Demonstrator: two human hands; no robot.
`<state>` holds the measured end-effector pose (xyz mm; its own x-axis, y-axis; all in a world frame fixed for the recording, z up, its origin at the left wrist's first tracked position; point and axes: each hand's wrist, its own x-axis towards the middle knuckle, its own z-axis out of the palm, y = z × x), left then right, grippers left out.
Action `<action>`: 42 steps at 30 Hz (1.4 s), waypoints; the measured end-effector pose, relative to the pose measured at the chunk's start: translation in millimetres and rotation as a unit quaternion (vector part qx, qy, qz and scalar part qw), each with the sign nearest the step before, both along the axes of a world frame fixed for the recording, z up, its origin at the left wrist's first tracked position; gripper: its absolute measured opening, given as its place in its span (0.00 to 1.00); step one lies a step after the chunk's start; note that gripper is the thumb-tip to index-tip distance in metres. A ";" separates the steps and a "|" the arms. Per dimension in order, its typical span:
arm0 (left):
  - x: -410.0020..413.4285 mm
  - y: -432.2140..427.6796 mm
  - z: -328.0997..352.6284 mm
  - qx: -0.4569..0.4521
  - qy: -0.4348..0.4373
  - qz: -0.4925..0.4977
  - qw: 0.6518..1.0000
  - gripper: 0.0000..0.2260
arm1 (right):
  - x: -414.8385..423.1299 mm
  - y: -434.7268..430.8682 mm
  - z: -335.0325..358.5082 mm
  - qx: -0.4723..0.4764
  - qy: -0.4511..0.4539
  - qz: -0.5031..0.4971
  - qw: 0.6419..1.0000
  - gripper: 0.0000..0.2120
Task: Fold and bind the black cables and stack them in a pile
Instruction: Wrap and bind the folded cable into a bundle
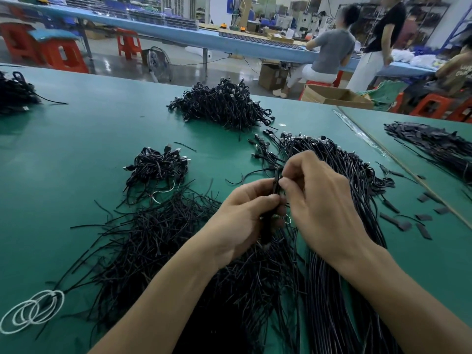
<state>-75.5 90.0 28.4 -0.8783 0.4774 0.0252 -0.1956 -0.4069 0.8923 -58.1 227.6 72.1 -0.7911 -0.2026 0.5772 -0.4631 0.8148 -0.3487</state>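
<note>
My left hand (242,215) grips a folded black cable (277,182) upright above the green table (76,149). My right hand (314,195) pinches the same cable near its top, fingers curled against the left thumb. Straight black cables (339,180) lie in a long bundle under my right arm. A mass of thin black ties (153,241) spreads below my left forearm. A small pile of bound cables (158,167) sits to the left, and a larger pile (224,106) lies farther back.
White rubber bands (33,310) lie at the near left. More black cables (15,93) sit at the far left edge, and black sleeves (431,144) lie on the right table section. People sit and stand beyond the table, among red stools and cardboard boxes.
</note>
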 end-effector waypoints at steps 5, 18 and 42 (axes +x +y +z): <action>0.7 5.0 -11.4 -0.252 0.213 0.183 0.926 0.11 | 0.3 -9.4 -3.8 -0.246 -0.064 0.012 0.967 0.13; -3.4 -7.2 1.1 -0.014 0.095 0.189 0.977 0.18 | -2.6 -0.6 -17.0 -0.462 -0.304 0.088 0.829 0.15; -7.9 -9.5 -12.0 -0.060 0.037 0.169 0.983 0.05 | -5.3 -3.8 -20.8 -0.314 -0.182 0.111 0.925 0.20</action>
